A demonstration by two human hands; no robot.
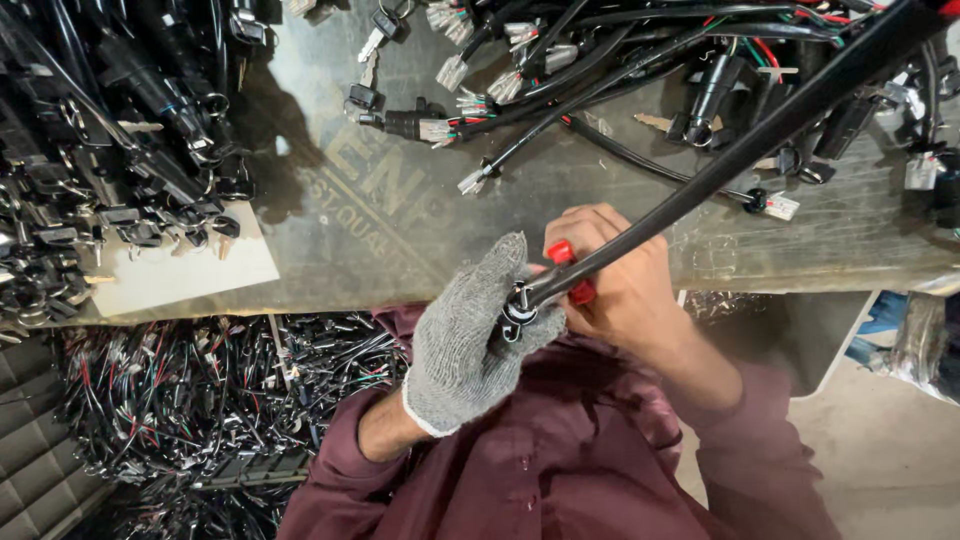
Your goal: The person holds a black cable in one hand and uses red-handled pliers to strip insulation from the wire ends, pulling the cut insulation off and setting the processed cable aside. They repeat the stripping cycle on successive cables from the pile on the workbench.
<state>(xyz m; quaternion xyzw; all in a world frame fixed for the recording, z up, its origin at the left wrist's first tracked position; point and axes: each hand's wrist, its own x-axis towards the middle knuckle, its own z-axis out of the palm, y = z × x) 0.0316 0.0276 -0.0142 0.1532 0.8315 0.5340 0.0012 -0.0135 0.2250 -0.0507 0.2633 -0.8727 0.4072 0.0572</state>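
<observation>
Worn grey bench [560, 240] fills the upper view, its far right side covered by a tangle of black harnesses [640, 60] with white plugs and coloured wires; another dense heap of black parts [110, 150] sits on the left, partly on a pale card [190, 275]. Below the bench edge, a bin of loose wire bundles [200, 410] lies to the left of the maroon shirt. A long black sleeved cable [760, 130] runs from the top right corner down to the hands, over the bench's near edge. Left hand [470, 340], in a grey knit glove, is curled around the cable's end, fingers clenched on it at a small black-and-silver fitting [518, 312]. Right hand [625, 280], bare, grips a red-handled tool [572, 270] pressed against the cable just beside that fitting. Progress: many harnesses lie on the bench looking finished; this cable end is being worked, and the fitting is not visibly released.
</observation>
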